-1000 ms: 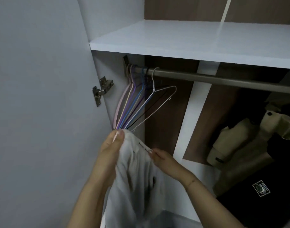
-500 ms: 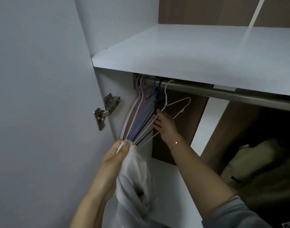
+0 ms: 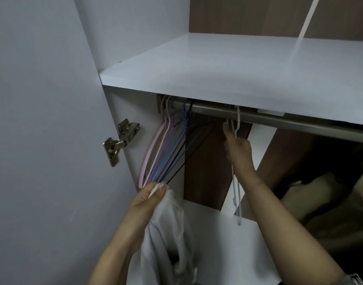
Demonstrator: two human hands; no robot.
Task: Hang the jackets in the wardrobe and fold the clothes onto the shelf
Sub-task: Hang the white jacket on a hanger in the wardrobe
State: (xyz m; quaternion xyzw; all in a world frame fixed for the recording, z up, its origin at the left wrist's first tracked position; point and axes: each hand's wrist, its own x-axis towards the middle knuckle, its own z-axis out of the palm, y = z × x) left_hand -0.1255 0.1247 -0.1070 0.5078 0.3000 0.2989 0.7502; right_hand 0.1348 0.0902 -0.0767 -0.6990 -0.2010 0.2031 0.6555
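The right hand [image 3: 238, 150] grips a white hanger [image 3: 236, 182] just below the rail [image 3: 279, 118], probably to unhook it, while the left hand [image 3: 149, 199] pinches the white garment [image 3: 170, 233] at its top edge, ready for hanging.

A single head-worn wide-angle camera looks forward and slightly up into an open wardrobe from close range. The left hand [image 3: 150, 195] sits low at centre frame, the right hand [image 3: 237, 149] higher and to its right, just under the rail [image 3: 279, 118]. The white shelf [image 3: 217, 64] fills the upper frame above both hands; the wardrobe door [image 3: 42, 140] takes the whole side left of the left hand. Both forearms enter from the bottom edge. No second view shares the scene.
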